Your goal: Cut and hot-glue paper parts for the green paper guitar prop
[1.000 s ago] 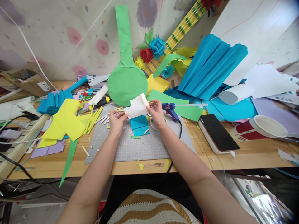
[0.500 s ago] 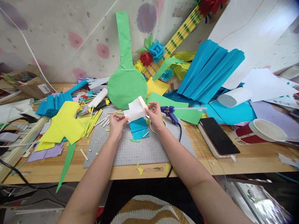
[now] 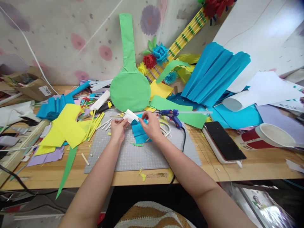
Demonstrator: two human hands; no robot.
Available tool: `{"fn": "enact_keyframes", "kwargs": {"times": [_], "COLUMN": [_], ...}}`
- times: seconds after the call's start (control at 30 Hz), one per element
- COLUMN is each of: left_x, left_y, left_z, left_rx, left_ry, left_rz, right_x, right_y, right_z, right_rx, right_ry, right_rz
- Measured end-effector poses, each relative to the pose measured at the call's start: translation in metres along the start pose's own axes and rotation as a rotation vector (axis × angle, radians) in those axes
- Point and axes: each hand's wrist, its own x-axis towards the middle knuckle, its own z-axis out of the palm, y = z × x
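As seen in the head view, holding up a curled piece of white paper (image 3: 130, 116), just above the blue paper (image 3: 140, 134) on the grey cutting mat (image 3: 152, 161). Gripping its left edge between the thumb and fingers of the left hand (image 3: 118, 128). Reaching to its right edge with the right hand (image 3: 152, 126), fingers bent and partly spread; cannot tell a firm pinch from a mere touch there. Judging by the paper, only partway through shaping: bent into a loose curl along the top, not closed into a tube, not visibly fixed to anything. Count as done, by the look of it, the round green shape (image 3: 130, 90) with its long neck, cut out and standing upright behind the mat; likewise the yellow strips (image 3: 96, 126) and white sticks (image 3: 105, 125), cut and lying loose toward the left. Count as left, apparently, the blue paper, lying below the hands and seemingly unattached. Note the glue gun (image 3: 173, 115), unheld, to the right of the hands. Farther back, see paper flowers (image 3: 160, 53) beside a yellow banded neck (image 3: 185, 35), seemingly finished.
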Motion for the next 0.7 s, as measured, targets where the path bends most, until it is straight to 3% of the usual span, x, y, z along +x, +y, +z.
{"fn": "enact_keyframes", "kwargs": {"times": [0.13,0.27,0.37,0.7], "left_x": [-0.007,-0.014,-0.015,-0.017], "left_y": [0.000,0.000,-0.001,-0.001], "left_z": [0.002,0.004,0.005,0.005], "left_rx": [-0.065,-0.088,-0.069,-0.049], "left_ry": [-0.059,-0.140,-0.171,-0.220], "left_rz": [-0.045,-0.075,-0.059,-0.027], "right_x": [-0.002,0.003,0.004,0.004], "right_y": [-0.002,0.001,0.003,0.008], "right_z": [0.011,0.014,0.012,0.009], "right_rx": [0.132,0.399,0.457,0.307], "right_ry": [-0.226,-0.263,-0.262,-0.212], "right_rz": [0.171,0.292,0.354,0.193]}}
